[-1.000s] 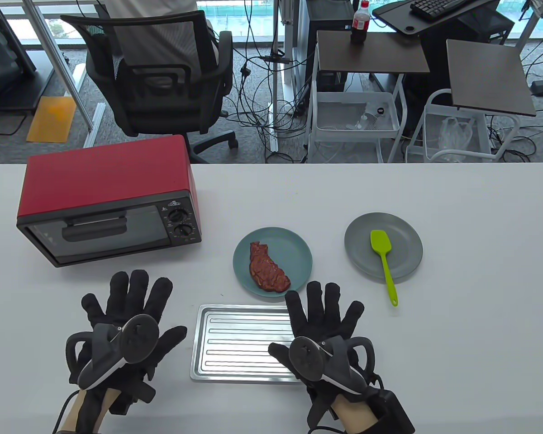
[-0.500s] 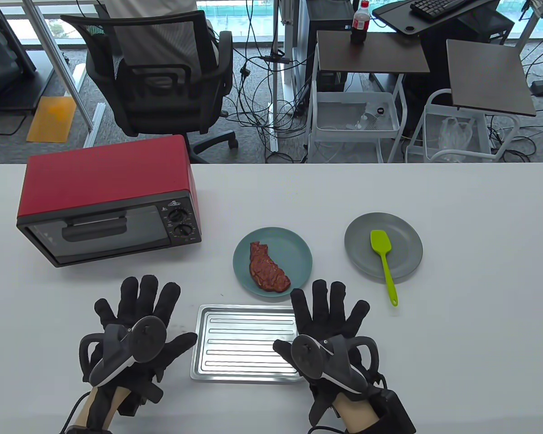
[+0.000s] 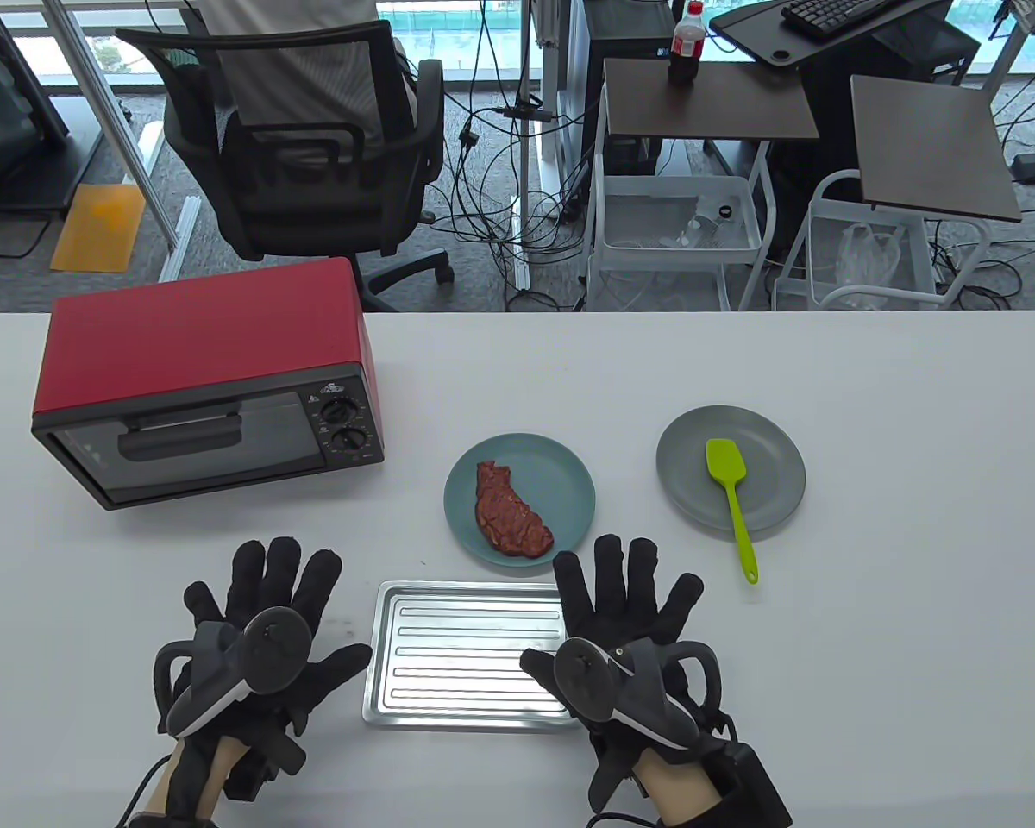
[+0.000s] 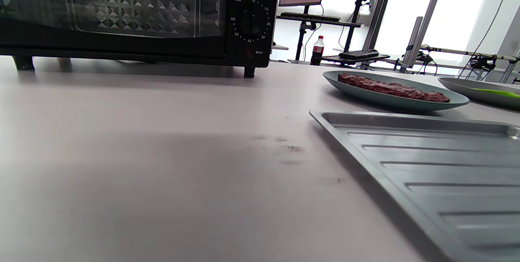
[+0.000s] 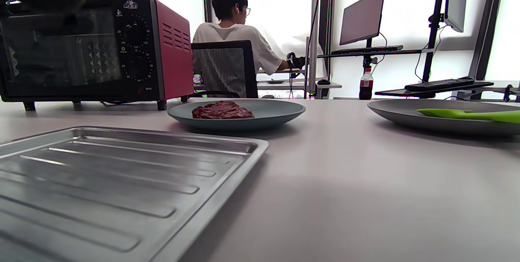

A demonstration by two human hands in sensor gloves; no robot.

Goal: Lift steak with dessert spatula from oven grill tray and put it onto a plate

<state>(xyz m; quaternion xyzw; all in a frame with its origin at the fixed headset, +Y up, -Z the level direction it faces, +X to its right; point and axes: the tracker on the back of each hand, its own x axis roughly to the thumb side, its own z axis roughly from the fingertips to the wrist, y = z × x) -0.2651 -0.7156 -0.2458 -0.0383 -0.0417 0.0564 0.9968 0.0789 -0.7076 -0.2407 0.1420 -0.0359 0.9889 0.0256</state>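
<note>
The brown steak [image 3: 509,511] [image 4: 392,87] [image 5: 222,110] lies on a teal plate [image 3: 561,483] [image 4: 390,100] [image 5: 268,118] at mid-table. A green dessert spatula [image 3: 730,500] [image 5: 467,113] rests on a grey plate [image 3: 776,470] [image 5: 406,118] to its right, handle overhanging the rim. The ribbed metal grill tray [image 3: 461,655] [image 4: 426,164] [image 5: 109,172] sits bare near the front edge. My left hand [image 3: 259,595] lies flat on the table left of the tray, fingers spread. My right hand [image 3: 630,586] lies flat at the tray's right edge, fingers spread, holding nothing.
A red toaster oven [image 3: 207,379] [image 4: 134,14] [image 5: 97,46] with its door closed stands at the back left. Beyond the table are an office chair [image 3: 302,147], side carts [image 3: 699,172] and a seated person [image 5: 231,38].
My left hand has slid right and a little back, closer to the tray. My right hand shifted slightly right. Steak, spatula and tray have not moved.
</note>
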